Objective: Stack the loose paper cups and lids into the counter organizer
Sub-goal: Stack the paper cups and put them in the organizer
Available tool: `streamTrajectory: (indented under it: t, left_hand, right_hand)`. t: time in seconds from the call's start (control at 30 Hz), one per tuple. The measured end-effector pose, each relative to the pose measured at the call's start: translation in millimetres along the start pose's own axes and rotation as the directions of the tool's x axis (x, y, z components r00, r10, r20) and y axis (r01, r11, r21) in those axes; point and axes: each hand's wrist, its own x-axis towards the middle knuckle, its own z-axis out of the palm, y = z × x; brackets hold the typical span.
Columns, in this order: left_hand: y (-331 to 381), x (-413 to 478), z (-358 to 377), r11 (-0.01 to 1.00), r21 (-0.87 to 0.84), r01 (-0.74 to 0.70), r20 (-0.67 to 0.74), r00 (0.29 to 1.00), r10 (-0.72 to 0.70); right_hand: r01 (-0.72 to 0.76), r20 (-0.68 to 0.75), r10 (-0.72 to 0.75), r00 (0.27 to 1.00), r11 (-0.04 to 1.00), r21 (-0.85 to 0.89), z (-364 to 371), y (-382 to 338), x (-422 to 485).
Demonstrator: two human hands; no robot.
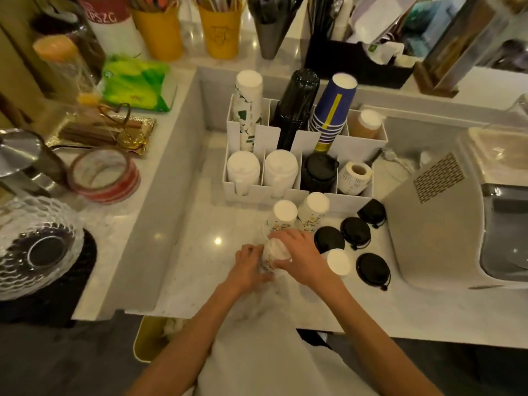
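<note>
While my left hand (pixel 248 264) and right hand (pixel 300 257) both curl round one upturned floral paper cup (pixel 275 254) between them, it sits mid-counter (pixel 200 252), just in front of the white organizer (pixel 285 192), two more cups (pixel 297 214) beyond, black lids (pixel 355 232) toward the right edge.

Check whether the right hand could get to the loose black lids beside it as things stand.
Probably not yet: the lids lie uncovered just beyond the right hand, but its fingers grip a floral cup together with the left hand.
</note>
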Motion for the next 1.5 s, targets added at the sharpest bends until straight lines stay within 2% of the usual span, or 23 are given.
streamTrajectory:
  t: [0.17,0.3,0.37,0.43,0.47,0.6,0.63,0.7,0.77,0.83,0.9,0.93,1.0,1.07,1.1,1.13,1.2,1.3,1.4,1.5]
  left_hand:
    - [-3.1,17.6,-5.9,0.993,0.08,-0.082,0.013,0.997,0.082]
    - [-13.3,13.9,-3.0,0.981,0.093,-0.171,-0.025,0.985,0.174]
    - [-20.2,9.7,-4.0,0.975,0.045,-0.217,-0.029,0.975,0.219]
    - [-26.7,6.0,-6.8,0.971,-0.027,-0.237,-0.023,0.971,0.237]
    - [-28.8,4.4,-8.4,0.971,-0.054,-0.234,-0.029,0.972,0.233]
    - [-31.3,1.6,-15.9,0.976,-0.155,-0.154,-0.076,0.987,0.144]
    - [-32.2,1.1,-19.5,0.97,-0.194,-0.144,-0.092,0.987,0.128]
    - [-41.7,-1.2,-25.9,0.959,-0.235,-0.158,-0.158,0.98,0.123]
    - [-56.5,-8.2,-33.8,0.966,-0.207,-0.158,-0.285,0.954,0.095]
    - [-68.9,-16.2,-39.8,0.98,-0.139,-0.144,-0.418,0.906,0.074]
    - [-73.0,-19.4,-41.7,0.988,-0.079,-0.132,-0.467,0.881,0.081]
    - [-72.2,-18.9,-41.7,0.991,-0.041,-0.129,-0.471,0.877,0.095]
    - [-70.1,-18.1,-41.5,0.992,0.021,-0.124,-0.461,0.879,0.12]
    - [-69.1,-19.3,-41.2,0.992,0.051,-0.114,-0.451,0.884,0.125]
    - [-69.8,-20.5,-40.2,0.992,0.065,-0.107,-0.452,0.883,0.125]
    - [-70.0,-20.6,-38.5,0.992,0.076,-0.101,-0.456,0.881,0.125]
    - [-71.3,-20.1,-36.5,0.992,0.092,-0.082,-0.456,0.882,0.115]
    - [-72.1,-17.3,-34.4,0.99,0.117,-0.074,-0.446,0.887,0.119]
    - [-69.6,-17.6,-34.7,0.991,0.116,-0.064,-0.448,0.887,0.11]
    - [-65.4,-20.9,-36.3,0.989,0.13,-0.064,-0.463,0.879,0.117]
  right_hand:
    - [0.036,-0.064,-0.033,0.997,0.998,0.044,4.2,-2.5,1.5]
    - [0.018,0.045,-0.024,0.999,0.992,0.121,-5.4,0.0,-2.3]
    - [0.005,-0.033,0.0,0.999,0.986,0.167,-22.3,0.9,2.4]
    - [-0.018,-0.118,0.034,0.992,0.991,0.135,-42.0,-0.3,12.4]
    - [-0.022,-0.1,0.033,0.994,0.993,0.113,-49.6,-3.1,17.5]
    - [0.042,0.156,-0.036,0.987,0.998,-0.039,-41.2,-25.6,23.5]
    - [0.069,0.172,-0.062,0.983,0.997,-0.033,-32.2,-30.7,22.8]
    - [0.108,0.147,-0.112,0.983,0.994,0.034,-16.8,-38.5,26.1]
    - [0.146,0.132,-0.15,0.98,0.989,0.035,-9.5,-48.1,36.8]
    - [0.18,0.167,-0.18,0.969,0.984,0.014,-6.6,-57.6,48.8]
    - [0.231,0.224,-0.222,0.949,0.973,-0.013,-5.2,-62.2,55.9]
    - [0.257,0.217,-0.24,0.946,0.965,-0.051,-7.4,-62.0,56.7]
    - [0.241,0.044,-0.237,0.971,0.953,-0.181,-16.9,-53.0,56.8]
    - [0.09,-0.166,-0.15,0.975,0.941,-0.325,-29.7,-36.9,56.8]
    - [0.002,-0.199,-0.083,0.976,0.928,-0.373,-35.4,-27.7,57.9]
    - [-0.064,-0.177,-0.009,0.984,0.913,-0.402,-40.0,-18.0,59.2]
    - [-0.097,-0.055,0.082,0.995,0.929,-0.358,-43.1,-4.2,63.4]
    - [-0.053,0.05,0.063,0.997,0.982,-0.183,-45.6,0.0,64.5]
    - [-0.013,0.025,0.017,1.0,0.989,-0.149,-62.2,-7.0,64.7]
    - [0.054,-0.134,-0.078,0.988,0.983,-0.177,-103.5,-29.1,68.5]
